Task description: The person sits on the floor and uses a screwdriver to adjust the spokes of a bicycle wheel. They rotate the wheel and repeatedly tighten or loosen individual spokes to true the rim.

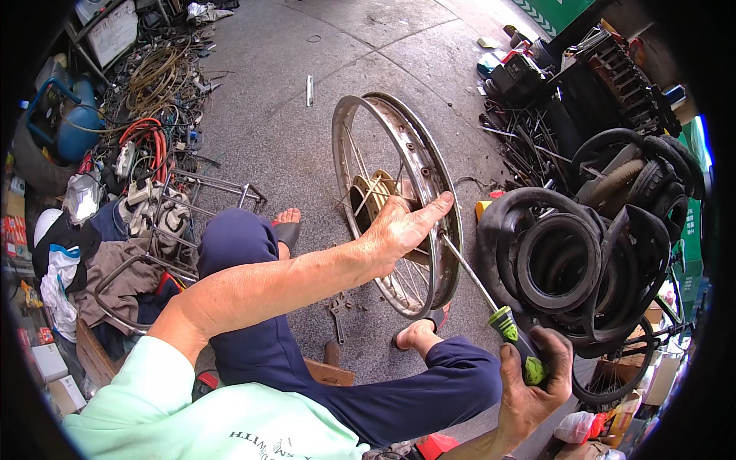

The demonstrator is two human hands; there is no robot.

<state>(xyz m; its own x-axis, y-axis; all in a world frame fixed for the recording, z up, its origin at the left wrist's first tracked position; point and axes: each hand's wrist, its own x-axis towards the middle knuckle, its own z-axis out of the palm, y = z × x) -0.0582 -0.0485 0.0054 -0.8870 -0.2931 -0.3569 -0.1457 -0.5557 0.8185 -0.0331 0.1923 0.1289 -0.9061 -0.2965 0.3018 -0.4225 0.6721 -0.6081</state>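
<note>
A spoked metal wheel rim (420, 169) without a tyre stands upright on the floor, slightly tilted, in front of my knees. Its gold-coloured hub (377, 192) shows through the spokes. My left hand (402, 230) grips the rim's near right side, with the index finger stretched across the edge and the other fingers partly hidden. In my right hand (540, 383) is a screwdriver (509, 326) with a green and dark handle. Its long shaft slants up to the left, and the tip meets the rim close to my left index finger.
Black tyres (560, 261) lie piled at the right. A wrench (338, 322) and small metal parts are on the floor between my feet, by a wooden block (330, 373). At the left are a metal-tube frame (215, 184), tangled cables (157, 80) and a blue tank (80, 123).
</note>
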